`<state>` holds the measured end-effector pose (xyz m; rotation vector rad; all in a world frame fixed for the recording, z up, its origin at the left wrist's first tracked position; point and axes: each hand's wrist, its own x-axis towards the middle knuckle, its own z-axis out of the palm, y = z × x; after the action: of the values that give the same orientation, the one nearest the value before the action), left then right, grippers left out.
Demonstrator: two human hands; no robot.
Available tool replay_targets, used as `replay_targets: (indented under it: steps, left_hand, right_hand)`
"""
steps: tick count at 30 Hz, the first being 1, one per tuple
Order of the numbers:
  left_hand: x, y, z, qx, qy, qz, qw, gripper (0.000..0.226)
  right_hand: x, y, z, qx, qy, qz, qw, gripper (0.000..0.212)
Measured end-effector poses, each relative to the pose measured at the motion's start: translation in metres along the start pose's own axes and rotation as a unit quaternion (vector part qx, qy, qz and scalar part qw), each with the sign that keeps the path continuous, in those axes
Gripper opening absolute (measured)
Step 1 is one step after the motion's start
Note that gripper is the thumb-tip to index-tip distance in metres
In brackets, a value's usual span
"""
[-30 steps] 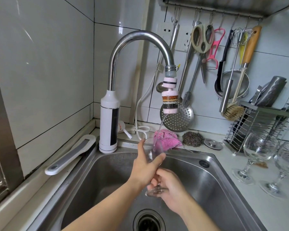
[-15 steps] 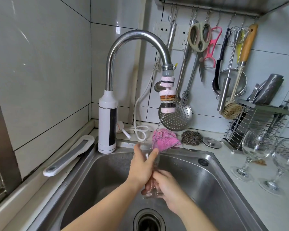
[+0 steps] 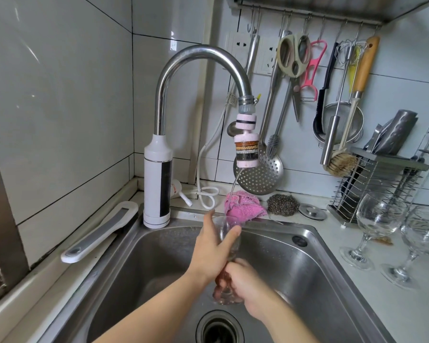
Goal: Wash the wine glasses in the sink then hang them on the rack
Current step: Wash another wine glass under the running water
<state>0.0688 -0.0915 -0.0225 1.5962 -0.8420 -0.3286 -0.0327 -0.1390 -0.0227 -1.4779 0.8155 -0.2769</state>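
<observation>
Water (image 3: 234, 185) runs in a thin stream from the filter (image 3: 247, 151) on the curved faucet (image 3: 198, 53) down toward the mouth of a wine glass (image 3: 223, 225), which is held upright over the middle of the steel sink (image 3: 318, 253), close to its back wall. The left hand (image 3: 209, 254) wraps the bowl, with its thumb on the near side and its fingers (image 3: 209, 215) reaching up round the far side. The right hand (image 3: 245, 284) grips lower down, its fingers curled tight round the stem just above the foot. The two hands touch each other there. On the tabletop (image 3: 416, 308), along the right edge of the sink, a second glass (image 3: 379, 219) and a third glass (image 3: 425, 235) stand upright, side by side and well apart from the hands. At the back rim of the sink a pink cloth (image 3: 244, 206) lies just beside a steel scourer (image 3: 281, 204).
</observation>
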Motion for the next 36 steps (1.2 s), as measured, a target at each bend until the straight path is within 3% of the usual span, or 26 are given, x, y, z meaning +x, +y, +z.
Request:
replay_targets:
  steps: [2,4,6,9,11,14,16,18,20,22,24,28,30,31,33,34,36]
  left_hand:
    - [0.0,0.002,0.001,-0.043,-0.056,-0.04,0.997,0.09]
    - [0.0,0.0,0.002,-0.021,-0.096,-0.05,0.994,0.064]
    - [-0.001,-0.002,0.003,0.037,-0.096,-0.015,0.995,0.041]
    - [-0.005,-0.003,0.006,0.08,-0.085,0.033,0.993,0.045]
    - [-0.006,-0.002,0.008,0.083,-0.073,0.057,0.992,0.043]
    - [-0.005,-0.001,0.007,0.1,-0.064,0.094,0.988,0.043]
    - [-0.005,-0.001,0.006,0.151,-0.061,0.123,0.979,0.048]
    - [-0.005,-0.005,0.004,0.243,-0.045,0.16,0.956,0.051]
    - [-0.004,-0.008,0.003,0.344,-0.035,0.203,0.916,0.051]
    - [-0.004,-0.01,0.004,0.409,-0.047,0.23,0.882,0.053]
    - [-0.005,-0.008,0.002,0.443,-0.056,0.233,0.864,0.052]
    - [-0.005,0.003,-0.001,0.49,0.028,0.31,0.815,0.049]
    - [-0.007,0.014,0.004,0.416,0.102,0.351,0.833,0.034]
    - [-0.009,0.018,0.007,0.365,0.118,0.334,0.861,0.025]
    - [-0.013,0.021,0.013,0.239,0.117,0.221,0.938,0.007]
    - [-0.015,0.02,0.014,0.179,0.09,0.141,0.969,0.009]
    - [-0.015,0.016,0.015,0.07,0.023,0.031,0.997,0.024]
  right_hand:
    - [0.004,-0.001,0.001,0.036,0.025,-0.019,0.999,0.019]
    - [0.006,-0.004,0.002,0.099,0.049,-0.057,0.992,0.026]
    - [0.007,-0.003,-0.001,0.072,0.059,-0.084,0.992,0.031]
    - [0.01,0.006,-0.008,-0.056,0.08,-0.084,0.992,0.041]
    - [0.012,0.008,-0.01,-0.081,0.122,-0.077,0.986,0.037]
    - [0.021,0.007,-0.013,-0.055,0.218,-0.073,0.972,0.028]
    - [0.023,0.004,-0.019,0.046,0.272,-0.079,0.958,0.025]
    - [0.019,-0.001,-0.028,0.191,0.284,-0.075,0.937,0.027]
    - [0.014,-0.005,-0.035,0.279,0.247,-0.062,0.926,0.047]
    - [0.007,-0.007,-0.033,0.234,0.202,-0.077,0.948,0.053]
    - [0.005,-0.007,-0.028,0.19,0.187,-0.088,0.96,0.042]
    - [0.005,-0.009,-0.024,0.282,0.173,-0.094,0.939,0.027]
    - [0.005,-0.011,-0.023,0.362,0.148,-0.095,0.915,0.032]
    - [0.004,-0.012,-0.023,0.402,0.136,-0.09,0.901,0.038]
    - [0.002,-0.012,-0.023,0.46,0.114,-0.072,0.878,0.048]
    - [0.001,-0.013,-0.023,0.472,0.096,-0.065,0.874,0.051]
    - [0.0,-0.013,-0.021,0.455,0.054,-0.066,0.887,0.053]
